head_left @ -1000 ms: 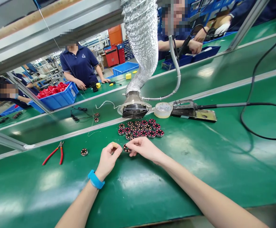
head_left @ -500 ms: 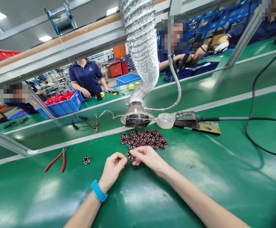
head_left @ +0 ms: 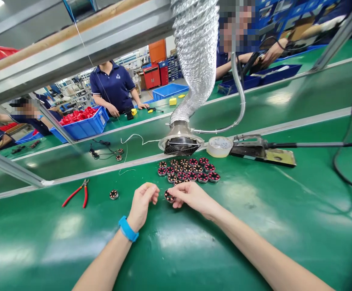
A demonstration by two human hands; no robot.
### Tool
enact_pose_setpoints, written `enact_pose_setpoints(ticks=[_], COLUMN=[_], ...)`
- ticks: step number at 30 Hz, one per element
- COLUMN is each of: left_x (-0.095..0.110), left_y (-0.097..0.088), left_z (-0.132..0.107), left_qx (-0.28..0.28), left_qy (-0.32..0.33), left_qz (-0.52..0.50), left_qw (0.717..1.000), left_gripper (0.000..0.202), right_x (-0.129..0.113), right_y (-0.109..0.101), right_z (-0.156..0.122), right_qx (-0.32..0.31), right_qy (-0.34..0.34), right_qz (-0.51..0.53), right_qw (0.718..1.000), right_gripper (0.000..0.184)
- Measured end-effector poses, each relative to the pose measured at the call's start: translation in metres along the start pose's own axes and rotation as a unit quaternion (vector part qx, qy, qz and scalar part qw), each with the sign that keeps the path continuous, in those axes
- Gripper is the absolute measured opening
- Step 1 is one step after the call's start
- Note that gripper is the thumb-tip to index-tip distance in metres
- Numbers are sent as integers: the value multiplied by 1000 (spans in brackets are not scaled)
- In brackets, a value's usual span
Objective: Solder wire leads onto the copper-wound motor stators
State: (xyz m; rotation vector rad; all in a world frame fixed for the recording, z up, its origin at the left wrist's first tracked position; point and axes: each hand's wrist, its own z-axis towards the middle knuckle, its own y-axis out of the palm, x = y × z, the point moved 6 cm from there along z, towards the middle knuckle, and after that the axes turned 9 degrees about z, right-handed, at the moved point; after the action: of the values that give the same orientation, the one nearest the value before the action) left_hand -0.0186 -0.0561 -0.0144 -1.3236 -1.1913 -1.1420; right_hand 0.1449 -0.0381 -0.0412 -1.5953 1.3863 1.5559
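My right hand (head_left: 191, 197) pinches a small round motor stator (head_left: 169, 196) with copper windings just above the green bench. My left hand (head_left: 144, 202), with a blue wristband, is curled in a pinch right beside it; what its fingertips hold is too small to make out. Just beyond my hands lies a cluster of several similar stators (head_left: 189, 169) with red and copper windings. One lone stator (head_left: 114, 194) rests to the left.
Red-handled pliers (head_left: 76, 194) lie at the left. A silver fume duct (head_left: 194, 60) ends in a fan inlet (head_left: 180, 144) behind the cluster. A tape roll (head_left: 219, 146) and a soldering stand (head_left: 262, 150) with black cable sit right. Other people work across the belt near blue bins (head_left: 83, 125).
My hands stay together on the stator, with barely any motion. The camera view has shifted, so everything sits a little further right and lower in the frame.
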Motion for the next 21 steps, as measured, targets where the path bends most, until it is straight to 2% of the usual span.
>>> enact_pose_setpoints(ticks=[5,10,15,17,20,21], left_x=[-5,-6,0,2,4,5], left_y=[7,11,-2,-3,10,14], left_z=[-1,-3,0,1,-3,-5], left_qx=[-26,-49,-8,-24,-102,-114], left_qy=[-16,-35,3,35,94,115], left_qz=[29,-32,-92,-56,70,120], left_qw=[999,998,996,998,988,980], left_gripper=[31,29,23,24,50,52], right_x=[2,1,0,-1,-1,-2], right_y=[5,6,2,2,5,6], right_z=[-4,-4,-2,-2,-4,-4], right_qx=[-16,-26,-15,-11,-17,-23], right_qy=[22,23,24,28,35,33], right_qz=[-12,-3,59,91,125,130], right_qw=[1000,999,998,995,991,991], right_gripper=[59,61,59,59,57,57])
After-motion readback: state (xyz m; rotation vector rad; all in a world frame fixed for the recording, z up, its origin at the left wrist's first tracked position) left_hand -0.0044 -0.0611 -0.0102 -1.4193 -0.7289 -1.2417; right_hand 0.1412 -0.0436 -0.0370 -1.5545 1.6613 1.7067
